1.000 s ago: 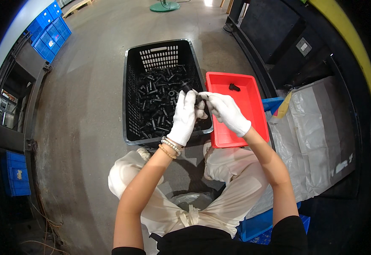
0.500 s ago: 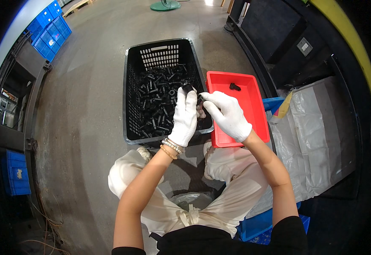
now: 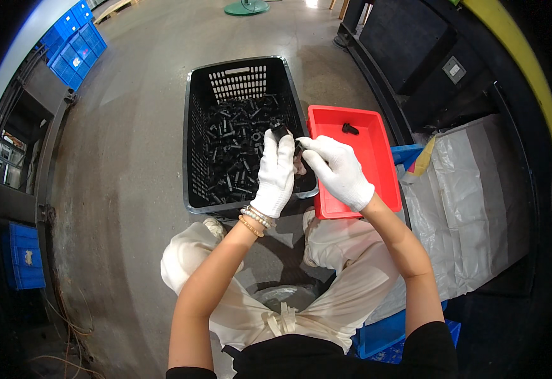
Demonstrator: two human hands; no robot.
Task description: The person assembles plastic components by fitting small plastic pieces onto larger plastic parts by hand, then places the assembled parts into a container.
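Note:
My left hand [image 3: 276,171], in a white glove, is closed around a black cylindrical part [image 3: 278,131] above the right side of a black crate [image 3: 192,158]. One end of this part sticks out past the fingertips. Close beside it, my white-gloved right hand [image 3: 339,172] is pinched, its thumb and forefinger near the part. A small dark bit shows at those fingertips, too little to name. Many black bolt-like pieces [image 3: 232,142] fill the bottom of the crate. Inside the red tray [image 3: 358,170] on the right lies a single black piece [image 3: 350,129].
Blue bins [image 3: 77,54] are stacked at the far left, and another blue bin [image 3: 26,256] stands at the near left. Grey-white sheeting [image 3: 453,208] covers the area right of the tray. Black machine panels [image 3: 402,47] rise at the back right.

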